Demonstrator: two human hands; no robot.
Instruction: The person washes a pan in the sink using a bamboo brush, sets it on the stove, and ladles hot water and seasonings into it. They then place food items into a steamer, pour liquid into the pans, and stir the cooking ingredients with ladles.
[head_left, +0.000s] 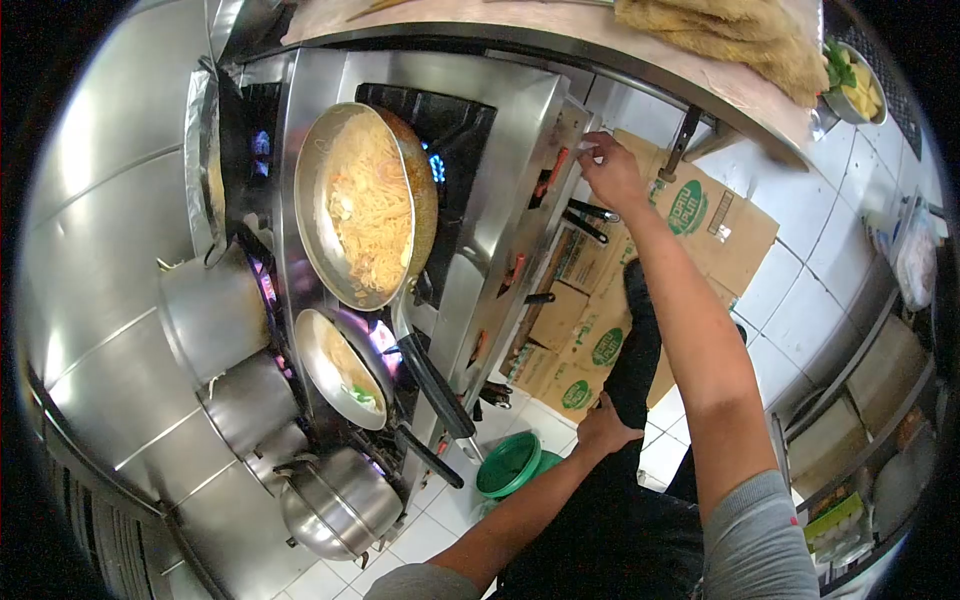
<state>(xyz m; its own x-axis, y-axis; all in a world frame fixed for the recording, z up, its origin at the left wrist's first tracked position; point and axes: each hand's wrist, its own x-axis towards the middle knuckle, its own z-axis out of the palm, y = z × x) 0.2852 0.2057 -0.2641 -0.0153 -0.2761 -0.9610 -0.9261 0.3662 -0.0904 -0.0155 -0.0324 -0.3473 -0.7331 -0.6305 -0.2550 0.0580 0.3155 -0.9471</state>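
Note:
My right hand (pixel 610 170) is stretched out to the stove's front panel, beside a red knob (pixel 558 165). Its fingers are pinched together, with a small whitish bit at the tips that I cannot make out. My left hand (pixel 606 430) rests on my black trouser leg (pixel 632 370), thumb spread and holding nothing. On the stove, a large frying pan (pixel 308 215) contains noodles (pixel 372 205). Beside it, a smaller pan (pixel 312 345) holds pale food with something green. Both black handles point out over the stove's front edge.
Burner flames (pixel 437 165) show beneath the pans. Steel pots (pixel 215 305) and a rounded lidded pot (pixel 340 505) stand alongside. Flattened cardboard (pixel 740 240) covers part of the tiled floor. A green tub (pixel 508 465) sits below the pan handles. A brown towel (pixel 720 35) lies on the counter.

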